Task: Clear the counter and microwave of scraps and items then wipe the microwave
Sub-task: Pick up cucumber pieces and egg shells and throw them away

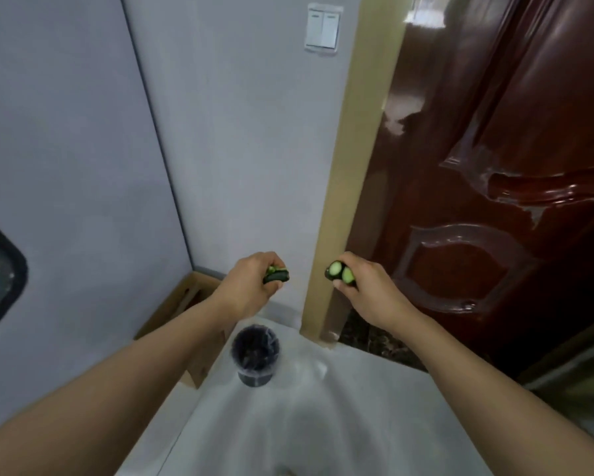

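Above the dark bin (pixel 255 355), left hand (pixel 251 286) gripping cucumber piece (pixel 276 275) lying crosswise, right hand (pixel 366 286) gripping cucumber chunks (pixel 340 271), cut faces toward camera

Dim soft indoor light, glare on glossy door (pixel 494 115), wide-angle edge warp.

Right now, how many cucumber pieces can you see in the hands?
3 visible: one in the left hand, the left piece, and two side by side in the right hand, the right pieces. Fingers may hide more.
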The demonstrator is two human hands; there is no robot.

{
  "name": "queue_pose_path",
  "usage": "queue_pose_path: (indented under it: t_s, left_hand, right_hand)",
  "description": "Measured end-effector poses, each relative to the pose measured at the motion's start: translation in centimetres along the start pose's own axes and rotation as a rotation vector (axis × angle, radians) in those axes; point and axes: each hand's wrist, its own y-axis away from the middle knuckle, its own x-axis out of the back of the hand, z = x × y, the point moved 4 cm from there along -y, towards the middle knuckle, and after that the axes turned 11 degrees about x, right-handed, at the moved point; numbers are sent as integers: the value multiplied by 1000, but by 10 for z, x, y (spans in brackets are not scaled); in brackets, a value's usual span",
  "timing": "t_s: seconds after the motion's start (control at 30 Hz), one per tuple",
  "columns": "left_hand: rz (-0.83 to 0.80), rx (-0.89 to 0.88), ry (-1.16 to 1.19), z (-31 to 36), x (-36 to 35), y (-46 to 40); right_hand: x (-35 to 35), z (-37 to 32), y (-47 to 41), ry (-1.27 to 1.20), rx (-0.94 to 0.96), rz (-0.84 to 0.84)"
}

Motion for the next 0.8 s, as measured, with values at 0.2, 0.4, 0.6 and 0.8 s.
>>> queue_pose_path:
  t_s: [0.2, 0.4, 0.6, 0.8]
  left_hand:
    - [39, 124, 36, -26, -8, -80]
    - [103, 219, 44, -49, 2, -130]
    - [174, 366, 29, -81, 8, -151]
    - [256, 582, 45, -107, -1, -164]
  right_hand:
    - [-19, 48, -81, -15, 66, -87]
    - [-40, 80, -155, -58, 147, -137]
    - [-78, 89, -215, -110, 251, -240]
    - [-121, 94, -269, -174, 408, -379]
